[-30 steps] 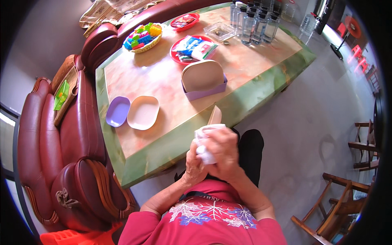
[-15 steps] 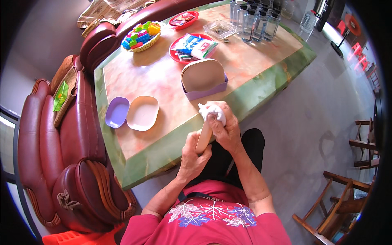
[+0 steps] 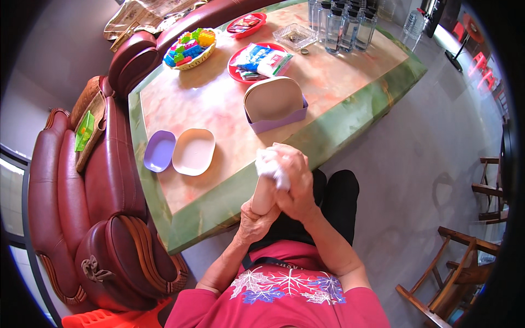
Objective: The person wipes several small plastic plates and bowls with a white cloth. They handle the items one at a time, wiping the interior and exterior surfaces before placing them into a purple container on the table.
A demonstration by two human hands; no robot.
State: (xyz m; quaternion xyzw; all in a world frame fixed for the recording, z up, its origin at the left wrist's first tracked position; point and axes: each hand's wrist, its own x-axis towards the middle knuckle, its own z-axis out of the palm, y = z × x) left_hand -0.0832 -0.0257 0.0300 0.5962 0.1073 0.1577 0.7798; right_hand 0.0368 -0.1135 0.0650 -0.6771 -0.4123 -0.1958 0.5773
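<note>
My left hand (image 3: 252, 223) grips the lower end of a beige oval dish (image 3: 263, 195), held edge-on and upright over the table's near edge. Around the dish's upper end my right hand (image 3: 296, 180) is closed on a crumpled white cloth (image 3: 269, 164), pressing it against the dish. Both hands are above my lap, in front of the green-edged marble table (image 3: 339, 117). Most of the dish is hidden by the hands and cloth.
On the table lie a purple oval dish (image 3: 159, 151), a cream oval dish (image 3: 194, 151), a purple rack of beige dishes (image 3: 273, 104), a red plate of packets (image 3: 258, 59), a basket of coloured blocks (image 3: 191, 48) and water bottles (image 3: 339, 22). A dark red sofa (image 3: 104, 180) stands left, wooden chairs (image 3: 465, 268) right.
The hands with dish and cloth rose from near my chest toward the table edge, then came slightly back. The cloth hand has shifted along the dish.
</note>
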